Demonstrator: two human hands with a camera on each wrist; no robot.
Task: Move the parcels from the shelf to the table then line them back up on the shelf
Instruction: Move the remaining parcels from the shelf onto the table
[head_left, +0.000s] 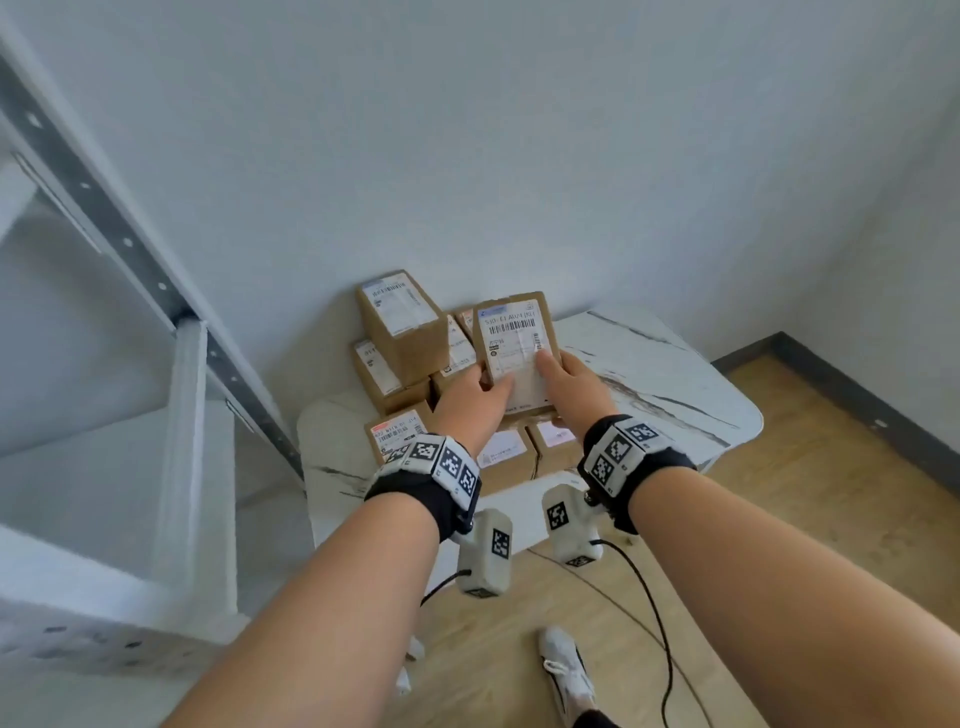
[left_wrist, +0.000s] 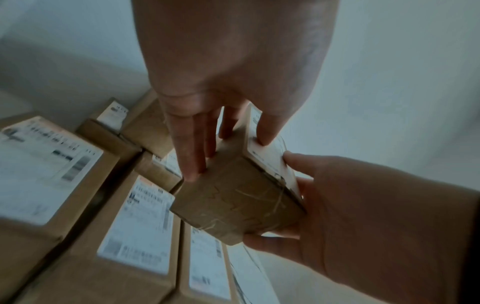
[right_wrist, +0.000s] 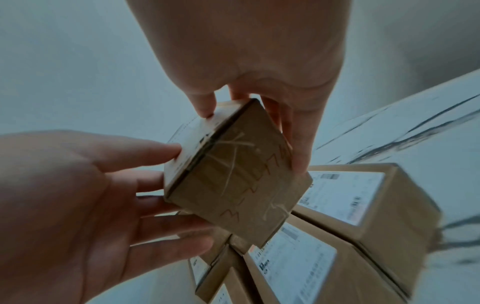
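A brown cardboard parcel (head_left: 514, 343) with a white barcode label is held tilted above the other parcels on the table, between both hands. My left hand (head_left: 483, 395) grips its left side, thumb on the label and fingers against the brown side. My right hand (head_left: 561, 374) grips the right side the same way. In the left wrist view the left hand (left_wrist: 228, 152) clasps the parcel (left_wrist: 233, 201). In the right wrist view the right hand (right_wrist: 253, 140) pinches the parcel (right_wrist: 239, 185) between thumb and fingers.
Several more labelled parcels sit on the white marbled table (head_left: 675, 374), one stacked high at the back (head_left: 405, 327) and others in front (head_left: 506, 452). A grey metal shelf unit (head_left: 104, 218) stands to the left. The wall lies close behind. Cables hang below my wrists.
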